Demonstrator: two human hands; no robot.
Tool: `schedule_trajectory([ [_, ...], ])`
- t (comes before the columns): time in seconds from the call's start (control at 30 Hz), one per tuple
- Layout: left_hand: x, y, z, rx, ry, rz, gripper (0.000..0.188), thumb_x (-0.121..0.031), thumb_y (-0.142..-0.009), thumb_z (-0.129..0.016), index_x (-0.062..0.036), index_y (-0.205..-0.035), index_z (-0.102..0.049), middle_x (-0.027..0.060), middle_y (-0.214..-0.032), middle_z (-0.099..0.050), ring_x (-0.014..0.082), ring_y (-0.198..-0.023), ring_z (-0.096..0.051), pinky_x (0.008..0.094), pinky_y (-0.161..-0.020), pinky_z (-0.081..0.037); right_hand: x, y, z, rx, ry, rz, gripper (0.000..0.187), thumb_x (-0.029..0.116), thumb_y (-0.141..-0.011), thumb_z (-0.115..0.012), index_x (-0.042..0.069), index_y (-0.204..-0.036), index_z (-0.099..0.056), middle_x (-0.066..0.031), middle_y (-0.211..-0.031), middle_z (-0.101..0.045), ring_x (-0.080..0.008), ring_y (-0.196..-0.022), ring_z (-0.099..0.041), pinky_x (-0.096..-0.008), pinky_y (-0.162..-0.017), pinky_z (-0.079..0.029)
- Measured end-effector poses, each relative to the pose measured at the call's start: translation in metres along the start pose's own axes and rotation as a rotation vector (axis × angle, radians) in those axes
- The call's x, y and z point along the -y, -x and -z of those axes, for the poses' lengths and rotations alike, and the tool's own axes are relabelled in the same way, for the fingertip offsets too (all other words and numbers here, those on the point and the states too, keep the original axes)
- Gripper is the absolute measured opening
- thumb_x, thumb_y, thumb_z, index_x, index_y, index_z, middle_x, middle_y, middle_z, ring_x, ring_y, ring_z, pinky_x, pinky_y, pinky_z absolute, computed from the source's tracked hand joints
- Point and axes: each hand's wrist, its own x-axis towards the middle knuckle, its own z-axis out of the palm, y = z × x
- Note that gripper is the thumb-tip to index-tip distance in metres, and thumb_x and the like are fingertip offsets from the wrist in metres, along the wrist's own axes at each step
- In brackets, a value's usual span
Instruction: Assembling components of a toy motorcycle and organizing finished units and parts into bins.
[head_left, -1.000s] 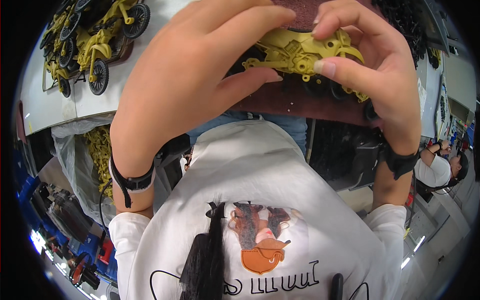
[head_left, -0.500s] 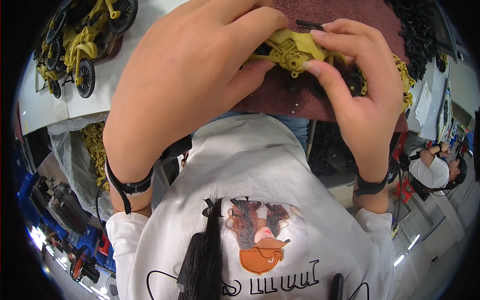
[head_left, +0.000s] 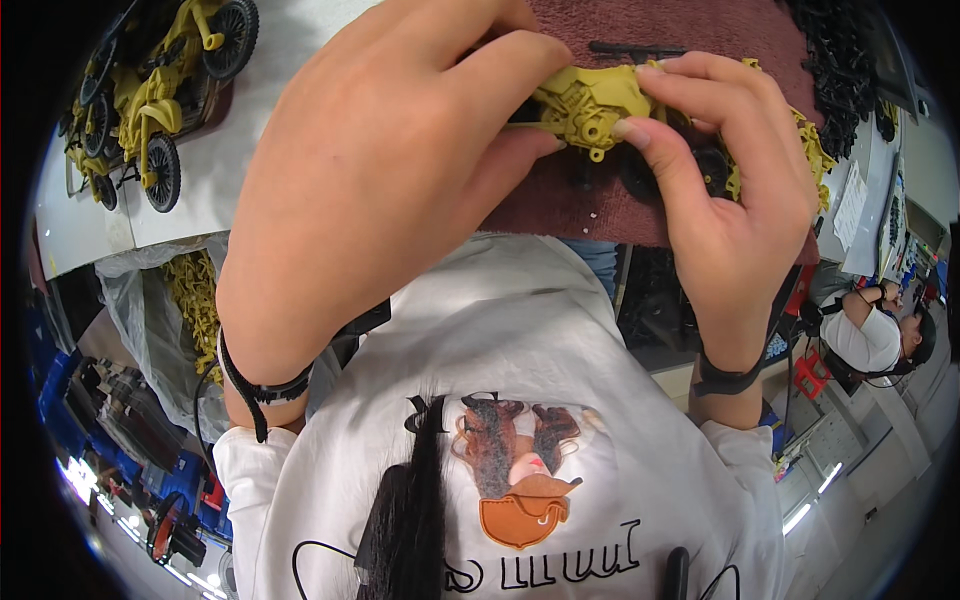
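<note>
Head view: yellow plastic part [head_left: 590,100] pinched between left hand [head_left: 400,180] fingers [head_left: 510,70] and right hand [head_left: 730,190] fingers [head_left: 690,80], above maroon mat [head_left: 600,200].

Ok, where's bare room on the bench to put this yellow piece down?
Bare white bench lies between the assembled yellow motorcycles and the left hand. The maroon mat is bare along its near edge. Crowded: black parts at right, and under the right hand.

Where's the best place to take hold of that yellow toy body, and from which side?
Probably the two ends. The yellow toy body lies lengthwise across the dark red mat, so the left hand pinches its left end and the right hand wraps its right end from above, leaving the knobbly middle free.
</note>
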Motion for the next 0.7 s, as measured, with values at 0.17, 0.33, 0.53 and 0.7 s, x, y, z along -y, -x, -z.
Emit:
schedule_trajectory([
  [0.17, -0.002, 0.003, 0.0, -0.012, -0.051, 0.032, 0.042, -0.005, -0.069, -0.075, -0.0062, -0.109, -0.065, 0.0086, -0.107, -0.06, 0.0283, -0.098, -0.057, 0.0359, -0.084, -0.047, 0.006, 0.004, -0.002, 0.013, 0.13, -0.017, 0.019, -0.002, -0.074, -0.073, 0.0, -0.093, -0.069, -0.0098, -0.097, -0.065, -0.0185, -0.084, -0.061, -0.028, -0.078, -0.047],
  [0.33, -0.011, 0.005, -0.004, -0.068, -0.078, 0.075, 0.039, -0.005, -0.07, -0.074, -0.0058, -0.108, -0.065, 0.0087, -0.106, -0.06, 0.0282, -0.098, -0.057, 0.0349, -0.083, -0.046, 0.01, 0.013, -0.012, -0.087, -0.031, -0.14, 0.022, -0.002, -0.075, -0.074, -0.001, -0.096, -0.066, -0.0087, -0.099, -0.065, -0.0166, -0.088, -0.06, -0.0281, -0.082, -0.046],
  [0.53, -0.02, 0.02, -0.003, -0.1, 0.172, 0.287, 0.035, -0.003, -0.072, -0.074, -0.0019, -0.105, -0.064, 0.0099, -0.1, -0.063, 0.0222, -0.093, -0.06, 0.0299, -0.082, -0.045, 0.021, 0.021, -0.018, -0.418, -0.876, -0.209, 0.049, -0.011, -0.075, -0.07, -0.003, -0.12, -0.05, -0.0141, -0.111, -0.059, -0.0182, -0.102, -0.059, -0.0291, -0.093, -0.046],
  [0.7, -0.027, 0.025, -0.001, -0.256, 0.613, 0.414, 0.043, -0.005, -0.073, -0.075, 0.0053, -0.111, -0.058, 0.0115, -0.1, -0.065, 0.0184, -0.095, -0.061, 0.029, -0.086, -0.046, 0.029, 0.019, 0.008, 0.018, -0.947, -0.511, 0.059, 0.016, -0.076, -0.08, -0.008, -0.122, -0.051, -0.0193, -0.108, -0.064, -0.0219, -0.1, -0.063, -0.0306, -0.091, -0.049],
])
